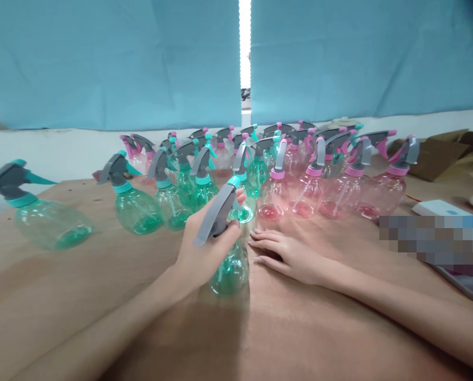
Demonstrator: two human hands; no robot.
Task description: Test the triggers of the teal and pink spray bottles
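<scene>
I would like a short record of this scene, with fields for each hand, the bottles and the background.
left hand: shut around the neck of a green spray bottle, which stands on the table
right hand: open, palm down on the table, beside that bottle
behind, left: green bottles in a group; single green bottle apart at far left
behind, right: pink bottles in a group
background: blue curtain; cardboard box at far right
</scene>
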